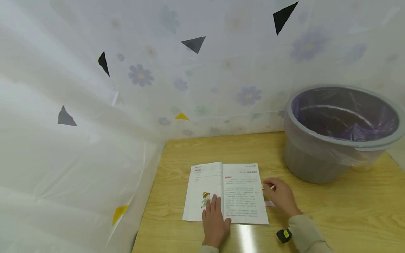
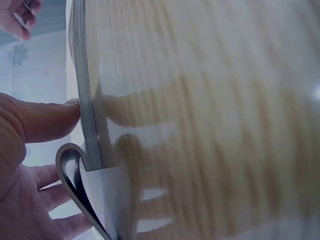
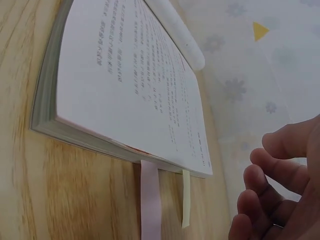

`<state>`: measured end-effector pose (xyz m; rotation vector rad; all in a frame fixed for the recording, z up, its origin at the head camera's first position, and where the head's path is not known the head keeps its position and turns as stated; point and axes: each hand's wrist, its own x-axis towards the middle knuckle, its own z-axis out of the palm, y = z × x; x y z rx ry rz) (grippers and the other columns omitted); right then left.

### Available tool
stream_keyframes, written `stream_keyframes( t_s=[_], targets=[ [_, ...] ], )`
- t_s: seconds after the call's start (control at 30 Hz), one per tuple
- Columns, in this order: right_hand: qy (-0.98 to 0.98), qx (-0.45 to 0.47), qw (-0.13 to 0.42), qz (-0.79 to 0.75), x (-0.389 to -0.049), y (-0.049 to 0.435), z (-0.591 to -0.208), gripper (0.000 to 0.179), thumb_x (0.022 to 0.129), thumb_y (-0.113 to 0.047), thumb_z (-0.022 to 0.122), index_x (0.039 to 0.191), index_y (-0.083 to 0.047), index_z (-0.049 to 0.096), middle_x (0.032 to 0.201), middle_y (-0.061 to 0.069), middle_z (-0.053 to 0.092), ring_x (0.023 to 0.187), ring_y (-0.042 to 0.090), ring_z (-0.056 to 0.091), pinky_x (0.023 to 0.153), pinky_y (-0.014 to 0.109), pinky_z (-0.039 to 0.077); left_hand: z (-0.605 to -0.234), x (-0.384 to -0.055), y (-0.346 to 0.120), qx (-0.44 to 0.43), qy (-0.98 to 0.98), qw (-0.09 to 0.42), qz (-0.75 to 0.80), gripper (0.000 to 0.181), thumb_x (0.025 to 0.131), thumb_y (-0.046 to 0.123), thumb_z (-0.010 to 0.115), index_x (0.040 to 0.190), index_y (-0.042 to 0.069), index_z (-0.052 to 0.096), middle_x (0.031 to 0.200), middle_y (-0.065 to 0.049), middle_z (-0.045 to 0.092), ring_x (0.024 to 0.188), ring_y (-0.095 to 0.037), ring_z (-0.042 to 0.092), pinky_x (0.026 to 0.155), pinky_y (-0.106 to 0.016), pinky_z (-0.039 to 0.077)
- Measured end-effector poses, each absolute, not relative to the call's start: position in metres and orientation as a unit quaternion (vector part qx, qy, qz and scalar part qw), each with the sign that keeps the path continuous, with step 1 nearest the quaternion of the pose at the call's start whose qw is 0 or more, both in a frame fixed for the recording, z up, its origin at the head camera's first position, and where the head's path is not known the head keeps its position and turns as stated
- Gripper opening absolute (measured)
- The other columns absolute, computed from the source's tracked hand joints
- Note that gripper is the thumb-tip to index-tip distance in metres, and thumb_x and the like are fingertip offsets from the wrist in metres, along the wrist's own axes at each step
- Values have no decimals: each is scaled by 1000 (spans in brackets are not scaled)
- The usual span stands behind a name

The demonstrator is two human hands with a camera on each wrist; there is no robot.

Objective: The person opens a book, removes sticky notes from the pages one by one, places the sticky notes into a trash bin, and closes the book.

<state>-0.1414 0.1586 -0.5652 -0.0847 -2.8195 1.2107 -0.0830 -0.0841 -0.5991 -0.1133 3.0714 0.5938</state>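
An open book (image 1: 241, 207) lies on the wooden table, with printed text on its right page and a small cartoon child on its left page. My left hand (image 1: 214, 223) rests flat on the lower part of the book near the spine, its fingers extended. In the left wrist view, the thumb touches the book's edge. Past the right page edge is my right hand (image 1: 282, 196), its fingers loosely bent and nothing between them in the right wrist view. Near it, a pink paper strip (image 3: 150, 200) and a narrower pale yellow strip (image 3: 186, 200) stick out from the pages.
A large grey bucket (image 1: 311, 161) lined with a clear purplish bag stands on the table at the right. Flower-patterned sheeting (image 1: 218, 77) hangs behind the table, and white sheeting (image 1: 79, 168) hangs at the left. A black wrist device (image 1: 284, 235) sits by the right sleeve.
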Motion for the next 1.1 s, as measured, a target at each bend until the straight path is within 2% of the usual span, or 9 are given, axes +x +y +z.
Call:
stream_keyframes(
  t_s=[0.13, 0.33, 0.8, 0.9, 1.1],
  targets=[
    [-916, -38, 0, 399, -145, 152, -570, 27, 94, -19, 61, 115, -3, 69, 103, 11, 66, 87, 21, 59, 73, 32, 47, -598, -82, -85, -34, 981, 3, 190, 80, 77, 27, 80, 146, 12, 43, 158, -7, 39, 147, -37, 34, 114, -64, 32],
    [-918, -46, -52, 391, -149, 136, -576, 35, 92, -20, 61, 120, 2, 65, 108, 17, 63, 94, 27, 60, 81, 45, 52, -598, -81, -86, -28, 982, 3, 189, 79, 78, 27, 79, 146, 11, 43, 158, -8, 38, 148, -38, 33, 113, -64, 33],
    [-933, -45, -41, 354, -156, 128, -589, 41, 88, -19, 64, 122, 5, 62, 121, 24, 60, 108, 37, 59, 95, 55, 48, -600, -83, -84, -35, 980, 4, 198, 79, 78, 28, 80, 147, 13, 43, 159, -6, 38, 148, -37, 33, 114, -64, 32],
    [-933, -50, -33, 354, -155, 128, -589, 41, 89, -19, 64, 123, 4, 62, 119, 23, 61, 105, 35, 59, 93, 54, 48, -599, -83, -84, -35, 980, 4, 197, 80, 78, 27, 80, 147, 12, 43, 159, -7, 38, 148, -37, 33, 114, -63, 32],
    [-936, -65, -34, 345, -152, 128, -589, 41, 89, -20, 64, 123, 3, 62, 108, 19, 61, 89, 27, 56, 79, 46, 48, -598, -84, -84, -32, 980, -1, 195, 79, 78, 27, 80, 146, 11, 43, 158, -7, 39, 147, -38, 34, 114, -64, 33]
  ],
)
